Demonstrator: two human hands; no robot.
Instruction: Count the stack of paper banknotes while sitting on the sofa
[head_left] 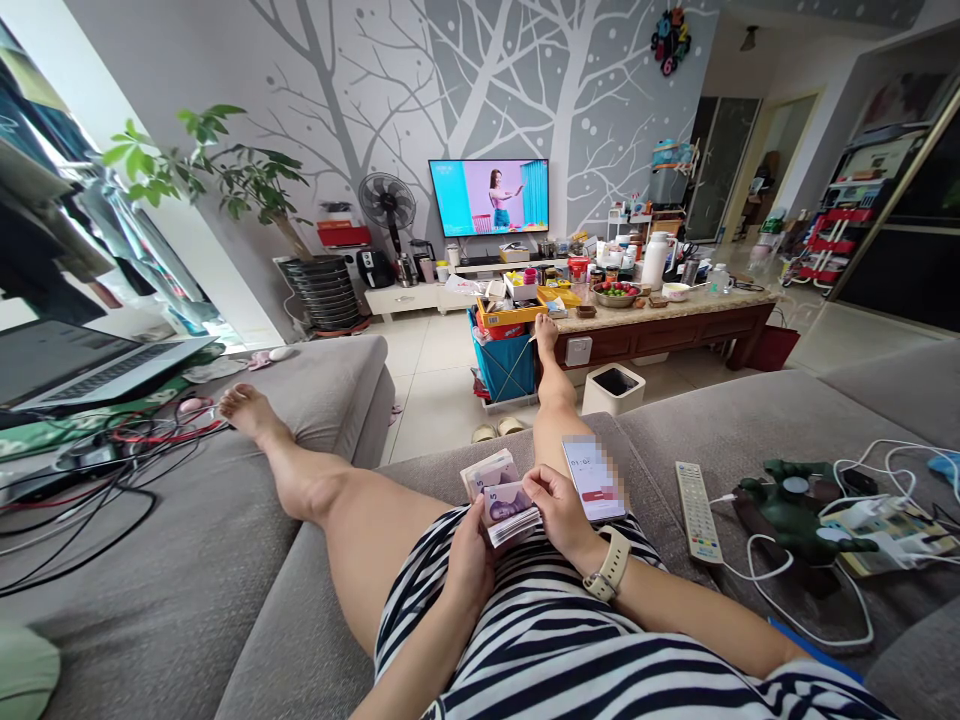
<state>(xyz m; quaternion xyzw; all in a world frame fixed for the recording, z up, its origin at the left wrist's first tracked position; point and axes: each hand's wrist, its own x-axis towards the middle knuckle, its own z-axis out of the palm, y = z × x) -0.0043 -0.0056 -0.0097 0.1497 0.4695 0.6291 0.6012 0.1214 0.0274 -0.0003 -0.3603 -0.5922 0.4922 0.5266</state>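
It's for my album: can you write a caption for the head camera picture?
Left hand and right hand hold banknotes over striped clothing, a phone beside them.

Soft daylight entered from the left, brightening the smooth white wall (75, 60) there, while the right side was dimmer. Wide-angle distortion stretched the dark hanging clothes (37, 210); mosaic blocks obscured part of the flat, white-screened phone (585, 480).

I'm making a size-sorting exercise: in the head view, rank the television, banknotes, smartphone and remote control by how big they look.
1. Television
2. Banknotes, taken together
3. Smartphone and remote control: too alike to rank
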